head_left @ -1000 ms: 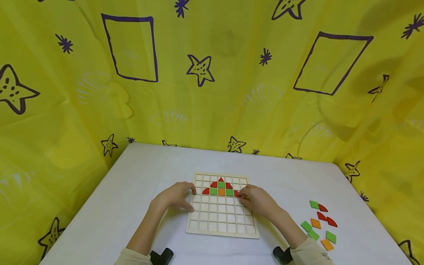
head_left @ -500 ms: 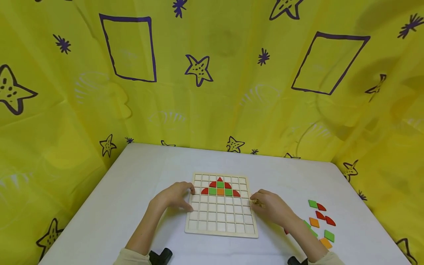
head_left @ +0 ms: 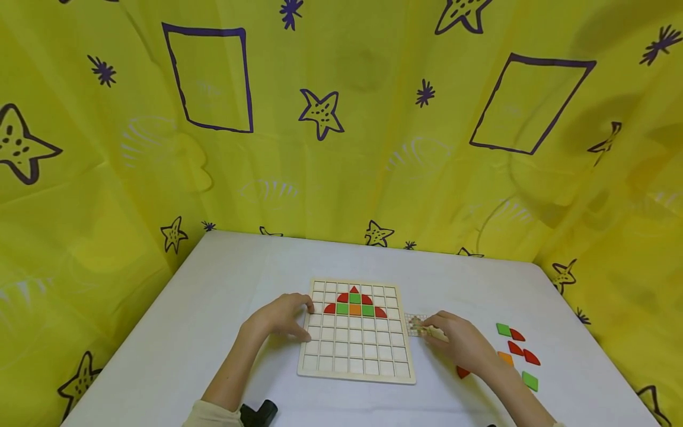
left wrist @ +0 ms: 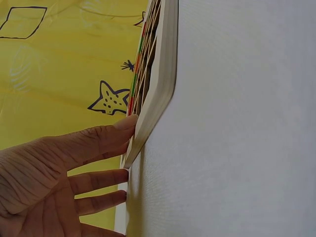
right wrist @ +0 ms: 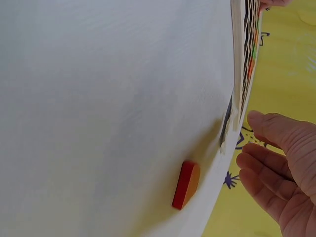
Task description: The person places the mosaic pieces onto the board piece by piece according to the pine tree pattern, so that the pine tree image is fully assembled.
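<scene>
A pale wooden grid board (head_left: pixel 354 356) lies on the table, with red, green and orange tiles (head_left: pixel 354 309) set in its upper rows in a stepped triangle. My left hand (head_left: pixel 280 314) rests at its left edge; in the left wrist view the thumb (left wrist: pixel 126 123) touches the rim and the fingers extend straight below. Beside the right edge lies a small patterned card (head_left: pixel 414 324), partly covered by my right hand (head_left: pixel 461 338). The right wrist view shows that hand's thumb and fingers apart, with nothing between them. A red tile (right wrist: pixel 186 185) lies on the table near it.
Loose green (head_left: pixel 530 381), red (head_left: pixel 531 356) and orange tiles (head_left: pixel 505 358) lie to the right, some hidden behind my right forearm. A yellow curtain (head_left: pixel 341 166) with drawn stars hangs behind the white table (head_left: pixel 256 261).
My right hand has left the red tile at the right end of the lower tile row and moved right, uncovering part of the patterned card. My left hand stays at the board's edge.
</scene>
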`<state>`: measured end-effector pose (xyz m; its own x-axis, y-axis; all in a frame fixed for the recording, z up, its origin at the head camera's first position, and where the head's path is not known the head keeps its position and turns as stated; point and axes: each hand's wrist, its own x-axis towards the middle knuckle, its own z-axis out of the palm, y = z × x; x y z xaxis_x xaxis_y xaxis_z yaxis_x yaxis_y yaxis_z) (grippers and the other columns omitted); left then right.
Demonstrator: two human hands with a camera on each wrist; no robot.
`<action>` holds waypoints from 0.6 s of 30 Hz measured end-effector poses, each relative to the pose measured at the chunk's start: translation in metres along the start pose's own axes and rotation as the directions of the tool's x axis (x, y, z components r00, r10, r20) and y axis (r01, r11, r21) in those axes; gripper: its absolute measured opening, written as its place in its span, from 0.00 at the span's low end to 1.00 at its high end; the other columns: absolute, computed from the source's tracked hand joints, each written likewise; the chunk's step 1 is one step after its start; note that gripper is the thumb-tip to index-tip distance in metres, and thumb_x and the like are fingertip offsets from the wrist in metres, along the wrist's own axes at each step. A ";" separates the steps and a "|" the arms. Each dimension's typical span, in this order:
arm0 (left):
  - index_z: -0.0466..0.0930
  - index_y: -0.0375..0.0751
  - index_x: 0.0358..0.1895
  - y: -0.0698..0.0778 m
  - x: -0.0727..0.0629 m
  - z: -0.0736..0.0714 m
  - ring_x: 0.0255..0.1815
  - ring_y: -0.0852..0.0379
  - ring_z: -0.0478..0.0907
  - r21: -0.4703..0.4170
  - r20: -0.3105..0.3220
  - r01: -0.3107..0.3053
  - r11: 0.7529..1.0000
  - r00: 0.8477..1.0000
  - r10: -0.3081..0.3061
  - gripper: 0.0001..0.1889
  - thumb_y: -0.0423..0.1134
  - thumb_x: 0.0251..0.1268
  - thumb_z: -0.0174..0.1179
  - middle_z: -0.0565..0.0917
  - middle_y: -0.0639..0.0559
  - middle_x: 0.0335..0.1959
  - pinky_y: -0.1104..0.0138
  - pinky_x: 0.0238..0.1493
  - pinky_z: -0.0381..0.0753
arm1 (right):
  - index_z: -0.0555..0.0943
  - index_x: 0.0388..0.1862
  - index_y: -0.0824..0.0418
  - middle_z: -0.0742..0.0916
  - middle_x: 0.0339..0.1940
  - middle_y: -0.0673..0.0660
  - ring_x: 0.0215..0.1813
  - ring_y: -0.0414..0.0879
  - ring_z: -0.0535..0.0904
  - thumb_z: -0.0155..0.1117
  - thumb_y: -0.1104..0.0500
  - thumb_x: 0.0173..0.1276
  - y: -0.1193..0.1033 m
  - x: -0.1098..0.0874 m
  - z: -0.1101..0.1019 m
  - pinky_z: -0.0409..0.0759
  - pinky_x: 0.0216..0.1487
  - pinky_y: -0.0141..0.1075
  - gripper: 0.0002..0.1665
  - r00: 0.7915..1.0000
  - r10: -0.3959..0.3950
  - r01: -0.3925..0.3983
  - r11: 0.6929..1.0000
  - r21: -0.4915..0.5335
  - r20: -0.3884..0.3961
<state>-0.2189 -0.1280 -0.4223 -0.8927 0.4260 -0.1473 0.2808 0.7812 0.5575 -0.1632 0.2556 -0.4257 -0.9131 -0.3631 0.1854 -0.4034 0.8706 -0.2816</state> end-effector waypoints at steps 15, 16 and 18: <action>0.80 0.46 0.44 0.001 -0.001 0.000 0.53 0.48 0.75 -0.009 0.001 0.004 1.000 1.000 -0.004 0.22 0.35 0.47 0.82 0.82 0.49 0.52 0.48 0.63 0.74 | 0.87 0.49 0.60 0.88 0.46 0.52 0.47 0.51 0.84 0.76 0.60 0.64 0.027 -0.022 -0.011 0.85 0.45 0.47 0.15 0.989 0.147 -0.148 0.987 0.058 0.035; 0.80 0.46 0.44 0.002 -0.001 0.000 0.53 0.48 0.75 -0.009 0.002 0.004 1.000 1.000 -0.004 0.22 0.35 0.47 0.82 0.82 0.49 0.52 0.48 0.63 0.74 | 0.87 0.49 0.60 0.88 0.47 0.53 0.46 0.51 0.84 0.76 0.60 0.64 0.030 -0.023 -0.012 0.85 0.45 0.46 0.15 0.988 0.154 -0.156 0.986 0.058 0.033; 0.80 0.46 0.44 0.002 -0.001 0.000 0.53 0.48 0.74 -0.008 0.003 0.006 1.000 1.000 -0.006 0.22 0.35 0.47 0.82 0.82 0.49 0.52 0.48 0.63 0.74 | 0.86 0.50 0.62 0.88 0.48 0.55 0.46 0.52 0.84 0.75 0.59 0.65 0.035 -0.025 -0.015 0.85 0.44 0.46 0.16 0.987 0.158 -0.160 0.985 0.064 0.030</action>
<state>-0.2176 -0.1271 -0.4215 -0.8931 0.4229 -0.1535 0.2726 0.7800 0.5632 -0.1535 0.3007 -0.4260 -0.9667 -0.2309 0.1101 -0.2555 0.8942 -0.3676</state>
